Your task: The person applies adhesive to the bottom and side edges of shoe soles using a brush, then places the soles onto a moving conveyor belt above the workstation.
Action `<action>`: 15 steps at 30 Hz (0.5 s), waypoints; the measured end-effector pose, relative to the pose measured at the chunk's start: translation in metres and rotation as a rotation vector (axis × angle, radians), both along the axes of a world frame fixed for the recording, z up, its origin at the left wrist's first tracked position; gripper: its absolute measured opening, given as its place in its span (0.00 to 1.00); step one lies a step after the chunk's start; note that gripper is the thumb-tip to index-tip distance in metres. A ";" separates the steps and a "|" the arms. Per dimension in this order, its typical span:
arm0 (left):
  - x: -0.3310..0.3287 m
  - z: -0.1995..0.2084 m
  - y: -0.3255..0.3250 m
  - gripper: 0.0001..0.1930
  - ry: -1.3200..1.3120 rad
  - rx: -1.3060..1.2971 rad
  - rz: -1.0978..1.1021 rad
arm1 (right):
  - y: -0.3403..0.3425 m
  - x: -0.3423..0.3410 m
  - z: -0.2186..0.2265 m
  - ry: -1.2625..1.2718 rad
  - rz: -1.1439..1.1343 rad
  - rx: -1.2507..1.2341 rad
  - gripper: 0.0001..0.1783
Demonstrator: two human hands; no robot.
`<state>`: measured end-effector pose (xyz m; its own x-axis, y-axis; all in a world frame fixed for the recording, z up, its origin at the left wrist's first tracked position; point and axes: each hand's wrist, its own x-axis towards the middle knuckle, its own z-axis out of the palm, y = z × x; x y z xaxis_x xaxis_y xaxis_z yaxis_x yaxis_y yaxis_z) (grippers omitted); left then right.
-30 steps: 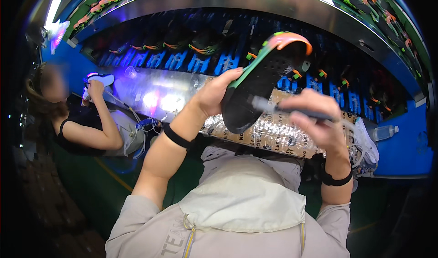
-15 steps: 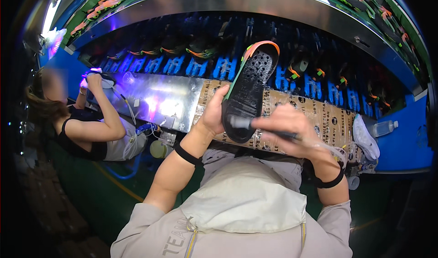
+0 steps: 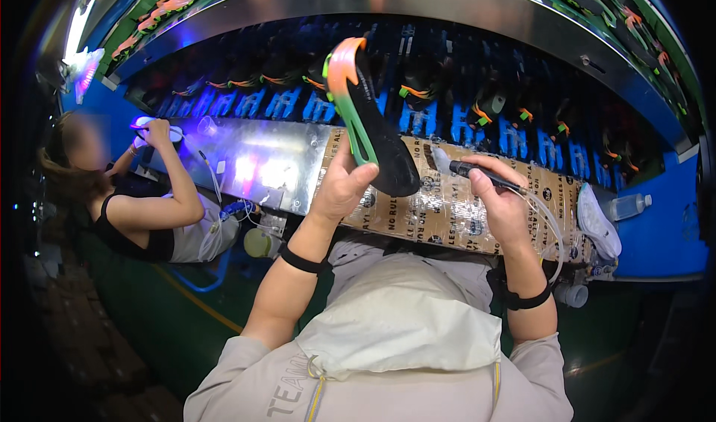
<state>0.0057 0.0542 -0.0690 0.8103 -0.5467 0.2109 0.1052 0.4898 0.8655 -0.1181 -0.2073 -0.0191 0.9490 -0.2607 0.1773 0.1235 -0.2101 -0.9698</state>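
Note:
My left hand (image 3: 344, 187) is closed around the side of a black shoe sole (image 3: 384, 142) with an orange and green edge. The sole is tilted on its side, so its coloured rim faces left and its toe and heel ends point up and down. To the right of it, my right hand (image 3: 498, 198) grips a brush (image 3: 464, 170) by its dark handle. Its pale, dark-tipped bristles point left, apart from the sole. A clear thin hose (image 3: 558, 232) runs from the handle's rear down past my wrist.
Brown printed cardboard under clear film (image 3: 447, 220) covers the bench before me. Behind it stands a row of blue holders (image 3: 514, 149) with black and orange soles. A white shoe (image 3: 598, 224) and a clear bottle (image 3: 630, 208) are at right. At left a co-worker (image 3: 145, 213) handles a lit shoe.
The sole has turned from its holed black face onto its coloured side. My right hand has drawn the brush off the sole and moved it to the right.

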 end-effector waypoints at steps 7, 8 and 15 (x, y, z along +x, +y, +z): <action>-0.014 0.001 -0.006 0.51 -0.155 0.182 0.145 | 0.017 0.011 -0.058 0.063 -0.010 -0.035 0.10; -0.014 0.000 -0.006 0.51 -0.142 0.185 0.153 | 0.018 0.010 -0.059 0.044 -0.075 -0.148 0.10; -0.010 -0.015 -0.001 0.48 -0.030 0.124 0.184 | 0.012 0.009 -0.053 -0.001 0.053 0.006 0.12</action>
